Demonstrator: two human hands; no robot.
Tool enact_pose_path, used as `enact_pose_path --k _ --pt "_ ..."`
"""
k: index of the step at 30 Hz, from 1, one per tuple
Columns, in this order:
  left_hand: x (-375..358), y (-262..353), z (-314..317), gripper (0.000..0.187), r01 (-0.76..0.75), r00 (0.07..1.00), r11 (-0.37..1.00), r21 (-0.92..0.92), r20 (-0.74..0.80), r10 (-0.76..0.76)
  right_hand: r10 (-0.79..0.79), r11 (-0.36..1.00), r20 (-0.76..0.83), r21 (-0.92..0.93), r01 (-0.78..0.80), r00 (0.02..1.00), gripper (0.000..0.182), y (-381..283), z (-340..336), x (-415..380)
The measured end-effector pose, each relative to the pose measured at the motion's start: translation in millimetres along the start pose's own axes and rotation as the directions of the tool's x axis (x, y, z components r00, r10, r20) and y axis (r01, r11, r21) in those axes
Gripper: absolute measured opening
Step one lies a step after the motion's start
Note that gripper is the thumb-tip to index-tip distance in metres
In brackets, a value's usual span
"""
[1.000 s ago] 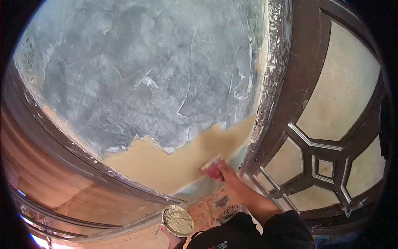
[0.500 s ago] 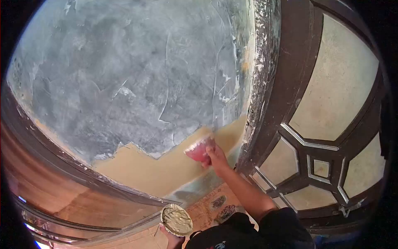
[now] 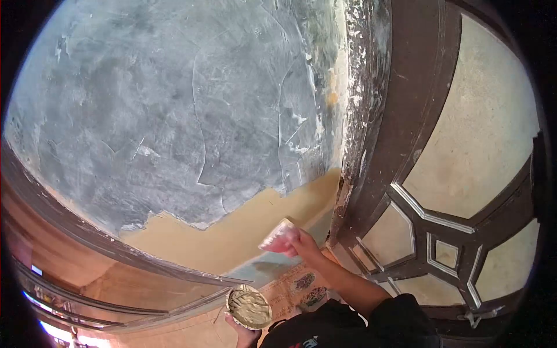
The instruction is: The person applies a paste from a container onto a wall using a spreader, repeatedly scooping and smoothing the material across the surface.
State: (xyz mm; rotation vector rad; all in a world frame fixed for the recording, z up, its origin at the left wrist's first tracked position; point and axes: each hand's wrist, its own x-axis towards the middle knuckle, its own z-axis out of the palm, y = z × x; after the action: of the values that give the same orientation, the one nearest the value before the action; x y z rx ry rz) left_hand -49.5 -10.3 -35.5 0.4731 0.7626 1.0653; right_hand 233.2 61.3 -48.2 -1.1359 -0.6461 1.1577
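Note:
My right hand [image 3: 304,243] is closed around a red putty knife [image 3: 279,240], whose broad blade is smeared with pale filler. The blade overlaps the lower edge of a smooth beige strip of filler [image 3: 185,246] on the wall. Low in the view, my left hand [image 3: 244,333] grips a round tub [image 3: 230,293] from below and the side. Thick cream-coloured filler [image 3: 249,305] fills it, with ridges across the surface. Above the beige strip, the wall [image 3: 139,110] is grey and patchy, with cracks and white scuffs.
A dark wooden door with pale panels [image 3: 476,133] stands on the right, beside a chipped, paint-flecked frame [image 3: 362,75]. A brown wooden trim [image 3: 69,223] curves along the lower left. Below lies a tiled floor [image 3: 191,333], with a patterned orange mat [image 3: 284,286] by the wall.
My right hand has brought the putty knife down the beige strip to its lower edge. The view has shifted slightly; my left hand still holds the tub.

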Motion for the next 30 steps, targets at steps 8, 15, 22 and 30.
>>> enact_pose_path --k 8,15,22,30 --pt "-14 -12 21 0.084 -0.004 1.0 0.999 0.04 -0.016 0.005 -0.107 0.991 -0.038 -0.081 0.104 0.994 0.035 -7 14 26" --pt "-19 -15 20 0.083 -0.041 0.987 0.999 -0.022 -0.156 0.037 0.109 0.994 -0.016 0.014 -0.109 0.994 0.032 22 3 -9" --pt "-19 -15 30 0.083 -0.006 0.994 1.0 -0.007 -0.113 0.005 -0.115 0.993 -0.018 0.032 0.115 0.993 0.032 -37 26 28" --pt "-22 -18 13 0.087 -0.004 0.987 1.0 -0.016 -0.162 0.001 0.218 0.975 -0.223 0.013 -0.221 0.95 0.035 102 -75 5"
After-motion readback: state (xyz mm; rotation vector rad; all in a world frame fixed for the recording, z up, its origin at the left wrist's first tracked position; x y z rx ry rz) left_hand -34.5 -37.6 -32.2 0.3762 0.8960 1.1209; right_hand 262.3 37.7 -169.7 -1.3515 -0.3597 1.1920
